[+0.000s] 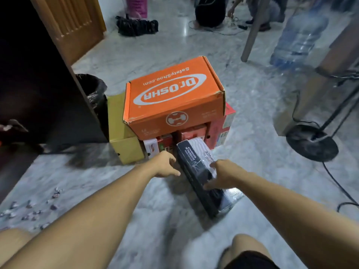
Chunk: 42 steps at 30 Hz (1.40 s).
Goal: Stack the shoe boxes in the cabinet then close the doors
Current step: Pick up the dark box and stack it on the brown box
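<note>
Progress reads as early — the pile of shoe boxes sits on the marble floor (252,105) at centre frame, outside the cabinet (38,84), whose dark interior and open door (71,22) fill the upper left; I see no box inside it, though most of the interior is too dark to judge; stacking and closing the doors are all left to do, as far as I can tell.

The black shoe box (196,171) lies just below centre, its far end touching the base of the pile under the big orange box (174,98); a yellow box (124,140) stands at the pile's left. Long axis of the black box runs from upper left to lower right in the frame; far end points into the pile, near end toward my right knee; it is tilted onto one long edge — the printed side faces up-left.

Right hand (223,175) grips the box across its upper edge, fingers curled over it; left hand (165,165) is at its left side, fingers loosely spread, just beside or barely touching — contact I cannot confirm.
</note>
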Available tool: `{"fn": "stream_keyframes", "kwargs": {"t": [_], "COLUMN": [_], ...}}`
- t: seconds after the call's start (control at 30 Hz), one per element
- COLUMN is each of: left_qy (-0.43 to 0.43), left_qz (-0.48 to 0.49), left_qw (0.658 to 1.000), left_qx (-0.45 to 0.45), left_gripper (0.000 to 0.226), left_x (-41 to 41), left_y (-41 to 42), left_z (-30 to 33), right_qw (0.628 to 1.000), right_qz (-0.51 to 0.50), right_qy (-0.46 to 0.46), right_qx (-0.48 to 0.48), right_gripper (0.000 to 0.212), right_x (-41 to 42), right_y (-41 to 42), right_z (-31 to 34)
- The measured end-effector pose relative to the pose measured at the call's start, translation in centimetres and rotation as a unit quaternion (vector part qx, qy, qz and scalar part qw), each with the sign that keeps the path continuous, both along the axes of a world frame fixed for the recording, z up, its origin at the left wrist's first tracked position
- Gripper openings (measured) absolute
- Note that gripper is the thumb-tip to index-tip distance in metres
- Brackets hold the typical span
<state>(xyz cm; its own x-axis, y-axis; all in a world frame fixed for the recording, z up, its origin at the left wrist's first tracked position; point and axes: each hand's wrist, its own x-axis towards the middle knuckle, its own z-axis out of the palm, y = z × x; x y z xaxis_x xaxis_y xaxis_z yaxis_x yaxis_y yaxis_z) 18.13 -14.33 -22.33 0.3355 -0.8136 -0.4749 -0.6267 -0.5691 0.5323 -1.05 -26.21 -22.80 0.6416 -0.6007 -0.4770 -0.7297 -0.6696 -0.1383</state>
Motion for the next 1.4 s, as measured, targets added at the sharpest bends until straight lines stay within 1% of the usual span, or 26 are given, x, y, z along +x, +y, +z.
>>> {"fn": "stream_keyframes", "kwargs": {"t": [0.07,0.13,0.23,0.3,0.37,0.47,0.5,0.53,0.57,0.6,0.63,0.67,0.73,0.77,0.8,0.87,0.9,0.93,1.03,1.1,1.17,1.3,1.4], "left_qy": [0.0,0.009,0.021,0.032,0.028,0.014,0.017,0.025,0.039,0.058,0.078,0.096,0.124,0.134,0.139,0.142,0.144,0.146,0.167,0.195,0.2,0.196,0.15], "left_qz": [0.008,0.02,0.046,0.069,0.094,0.11,0.115,0.121,0.123,0.124,0.123,0.125,0.139,0.15,0.161,0.173,0.176,0.177,0.181,0.195,0.21,0.217,0.214], "left_qw": [1.0,1.0,0.998,0.995,0.993,0.993,0.993,0.992,0.991,0.99,0.988,0.985,0.979,0.975,0.972,0.97,0.97,0.97,0.967,0.958,0.954,0.953,0.963], "left_qx": [-0.008,-0.017,-0.041,-0.056,-0.06,-0.035,-0.031,-0.033,-0.039,-0.047,-0.058,-0.069,-0.09,-0.097,-0.099,-0.094,-0.087,-0.078,-0.07,-0.075,-0.079,-0.082,-0.07], "left_gripper": [0.044,0.045,0.047,0.049,0.057,0.087,0.091,0.088,0.082,0.074,0.065,0.055,0.04,0.038,0.038,0.04,0.042,0.046,0.052,0.052,0.051,0.054,0.063], "left_x": [-0.1,-0.2,-0.2,-0.2,0.0,0.1,0.1,0.0,-0.2,-0.4,-0.6,-0.9,-1.6,-1.8,-2.0,-2.3,-2.5,-2.6,-3.5,-4.1,-4.4,-3.6,-1.7], "left_y": [-0.5,-1.1,-1.6,-1.8,-1.9,-2.0,-2.0,-1.9,-1.9,-1.9,-1.9,-2.0,-2.2,-2.4,-2.6,-2.9,-3.0,-3.1,-3.3,-3.4,-3.5,-2.8,-1.8], "left_z": [-1.6,-3.0,-4.5,-5.3,-6.0,-6.8,-7.1,-7.4,-7.6,-7.9,-8.2,-8.3,-8.6,-8.7,-8.8,-9.0,-9.1,-9.3,-9.6,-9.7,-9.5,-8.3,-6.2], "right_qw": [1.0,0.999,0.998,0.998,0.999,0.999,0.997,0.997,0.996,0.996,0.996,0.996,0.996,0.996,0.996,0.992,0.986,0.978,0.952,0.94,0.929,0.921,0.908], "right_qz": [-0.021,-0.034,-0.047,-0.031,-0.001,0.046,0.052,0.046,0.034,0.02,0.007,-0.002,-0.013,-0.023,-0.042,-0.098,-0.132,-0.169,-0.26,-0.288,-0.316,-0.319,-0.325], "right_qy": [0.002,0.007,0.015,0.02,0.011,-0.025,-0.037,-0.043,-0.039,-0.029,-0.015,-0.004,-0.004,-0.012,-0.027,-0.078,-0.102,-0.118,-0.161,-0.182,-0.193,-0.221,-0.264], "right_qx": [0.006,-0.012,-0.04,-0.048,-0.036,0.011,0.032,0.053,0.071,0.083,0.088,0.089,0.088,0.083,0.071,0.017,-0.01,-0.023,-0.007,-0.004,-0.007,-0.018,-0.017], "right_gripper": [0.098,0.101,0.088,0.078,0.071,0.062,0.059,0.06,0.066,0.076,0.087,0.094,0.093,0.089,0.083,0.068,0.063,0.062,0.07,0.074,0.08,0.082,0.085], "right_x": [-0.6,-0.9,-1.1,-1.5,-2.4,-3.9,-4.1,-4.3,-4.4,-4.5,-4.5,-4.5,-4.7,-4.8,-5.0,-5.6,-5.9,-6.3,-6.7,-6.7,-6.9,-7.2,-6.7], "right_y": [0.7,1.4,1.9,1.6,0.5,-2.1,-3.1,-4.0,-4.8,-5.6,-6.3,-6.8,-7.8,-8.2,-8.6,-9.1,-9.3,-9.2,-8.7,-8.5,-8.5,-8.2,-7.8], "right_z": [-1.9,-3.4,-4.4,-4.5,-4.5,-4.1,-3.8,-3.4,-3.0,-2.7,-2.6,-2.5,-2.6,-2.7,-2.9,-3.5,-3.9,-4.5,-5.7,-5.9,-5.8,-4.7,-2.4]}}
